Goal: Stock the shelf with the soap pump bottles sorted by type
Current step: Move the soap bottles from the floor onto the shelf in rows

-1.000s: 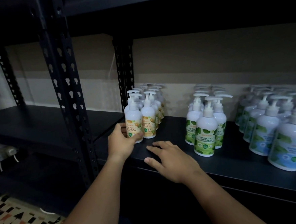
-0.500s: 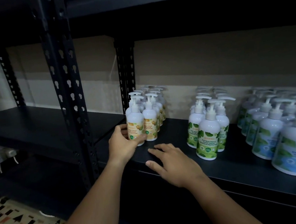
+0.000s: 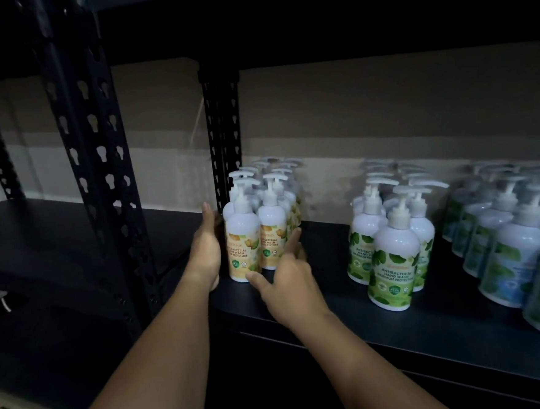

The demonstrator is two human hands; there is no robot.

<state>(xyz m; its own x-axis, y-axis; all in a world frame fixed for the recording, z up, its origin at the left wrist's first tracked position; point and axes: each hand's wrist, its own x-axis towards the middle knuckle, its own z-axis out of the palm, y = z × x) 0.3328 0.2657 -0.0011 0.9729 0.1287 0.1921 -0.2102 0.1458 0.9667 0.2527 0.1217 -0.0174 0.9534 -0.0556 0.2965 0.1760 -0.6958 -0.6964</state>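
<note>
A bare strip of shelf (image 3: 326, 248) runs between orange-label bottles (image 3: 258, 237) and green-label bottles (image 3: 390, 253) — passable.

Head view, facing down, close to shelf (image 3: 398, 326)

Dark shelf (image 3: 366, 319) bears yellow (image 3: 244, 247), green (image 3: 391, 266), seemingly blue-labelled pump bottles (image 3: 509, 261).

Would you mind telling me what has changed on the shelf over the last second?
The right hand left the black metal shelf and moved to the right side of the yellow-labelled pump bottles; the left hand straightened flat against their left side. The green-labelled bottles and blue-labelled bottles stayed put.
</note>
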